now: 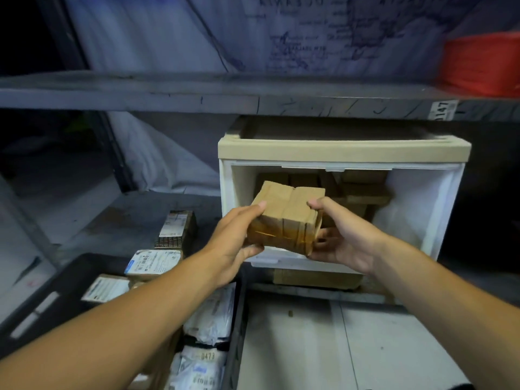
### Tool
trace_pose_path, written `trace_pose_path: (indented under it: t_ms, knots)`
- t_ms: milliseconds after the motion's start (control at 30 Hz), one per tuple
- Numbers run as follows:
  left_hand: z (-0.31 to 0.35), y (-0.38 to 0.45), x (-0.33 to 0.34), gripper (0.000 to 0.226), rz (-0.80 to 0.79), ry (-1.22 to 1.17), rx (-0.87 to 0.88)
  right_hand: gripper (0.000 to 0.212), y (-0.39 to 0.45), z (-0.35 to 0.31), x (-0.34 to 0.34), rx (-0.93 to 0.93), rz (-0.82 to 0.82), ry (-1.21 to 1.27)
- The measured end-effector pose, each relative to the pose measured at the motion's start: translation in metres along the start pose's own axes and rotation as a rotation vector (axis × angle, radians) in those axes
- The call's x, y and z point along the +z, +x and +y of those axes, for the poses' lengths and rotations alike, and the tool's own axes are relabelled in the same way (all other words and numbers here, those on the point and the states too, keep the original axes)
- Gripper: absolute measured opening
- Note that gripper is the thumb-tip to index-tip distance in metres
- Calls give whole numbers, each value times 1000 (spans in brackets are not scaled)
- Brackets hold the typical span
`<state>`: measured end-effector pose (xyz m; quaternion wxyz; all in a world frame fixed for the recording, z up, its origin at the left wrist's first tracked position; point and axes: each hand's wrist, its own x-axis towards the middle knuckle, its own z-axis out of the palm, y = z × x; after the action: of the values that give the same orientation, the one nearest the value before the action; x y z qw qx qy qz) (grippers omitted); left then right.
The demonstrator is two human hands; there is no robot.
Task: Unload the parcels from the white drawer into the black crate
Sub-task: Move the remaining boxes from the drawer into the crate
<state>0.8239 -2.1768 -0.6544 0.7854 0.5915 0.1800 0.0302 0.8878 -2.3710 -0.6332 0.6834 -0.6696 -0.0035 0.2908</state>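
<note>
A brown cardboard parcel (287,218), taped round its lower part, is held in the air in front of the white drawer (447,209). My left hand (233,243) grips its left side, thumb on top. My right hand (343,235) grips its right side from below, thumb on the upper corner. Inside the open drawer lie several more brown parcels (363,187), partly hidden by the held one. The black crate (70,277) sits at the lower left and holds several labelled boxes and grey mailer bags (205,361); my left forearm covers part of it.
A grey metal shelf (197,91) runs across above the drawer, with an orange-red crate (481,63) on it at the right. A small labelled box (177,229) lies beyond the crate. White sheeting hangs behind. Pale floor (365,347) lies below the drawer.
</note>
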Motion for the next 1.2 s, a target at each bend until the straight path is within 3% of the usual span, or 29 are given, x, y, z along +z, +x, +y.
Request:
trace_pose_path:
  t_ms: [100, 200, 367, 533, 733, 800, 900, 1033, 1133, 1200]
  knots:
    - [-3, -3, 5, 55, 92, -161, 64, 33, -3, 1, 9, -1, -15, 58]
    - [-7, -5, 9, 73, 77, -201, 49, 32, -5, 7, 17, -10, -30, 66]
    - [-11, -7, 16, 41, -62, -51, 0, 61, -1, 17, 24, -39, -34, 29]
    - [-2, -7, 17, 21, 48, -111, -2, 45, -5, 14, 17, -37, 9, -59]
    - [4, -5, 10, 20, 62, -19, 7, 61, -2, 7, 11, -137, 114, -2]
    - [8, -6, 7, 22, 53, 19, 6, 63, -2, 8, 9, -126, 78, -30]
    - [14, -6, 1, 24, 27, 83, 25, 48, -9, 5, 11, -85, -33, -37]
    - [13, -6, -4, 45, 0, 20, 111, 30, -14, 0, 18, -70, -21, 77]
    - [10, -4, -9, 78, -137, 7, 149, 34, -17, -1, 22, -63, 0, 108]
    - [8, -5, -12, 73, -215, 40, 149, 40, -17, -1, 23, -58, -10, 91]
